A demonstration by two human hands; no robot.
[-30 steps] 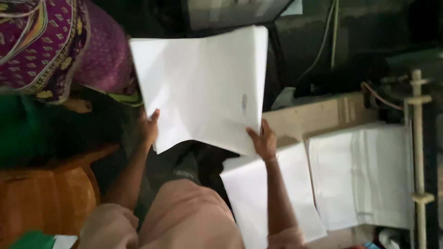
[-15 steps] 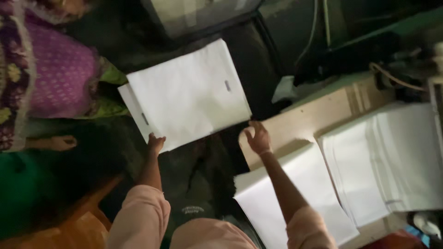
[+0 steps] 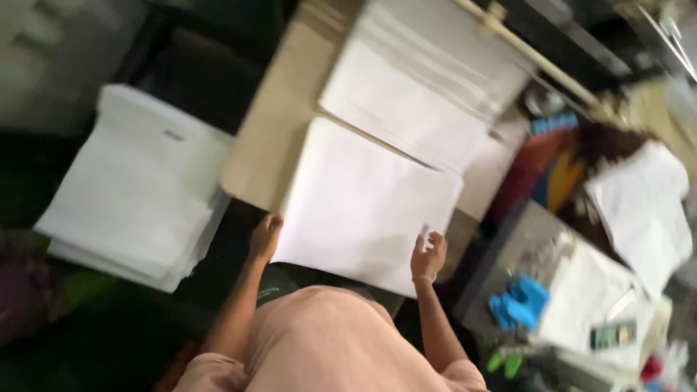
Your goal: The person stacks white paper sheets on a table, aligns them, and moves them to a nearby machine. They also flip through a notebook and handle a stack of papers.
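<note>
A large white paper sheet (image 3: 363, 203) lies on top of a stack on a brown board table (image 3: 272, 138). My left hand (image 3: 263, 238) grips its near left corner. My right hand (image 3: 428, 254) pinches its near right edge. Behind it sits a taller stack of white sheets (image 3: 421, 87). To my left, a separate pile of white sheets (image 3: 138, 192) rests lower down, apart from both hands. My pink-clothed lap (image 3: 319, 341) fills the bottom of the view.
A pale rod (image 3: 537, 62) crosses the table's far side. To the right stand a grey box (image 3: 523, 254) with blue items (image 3: 519, 301), more white papers (image 3: 642, 196) and small clutter. Dark floor lies at the left.
The view has swung right to the table. The sheets held up in front of me now lie on the left pile, and both hands have moved onto the sheet on the table stack.
</note>
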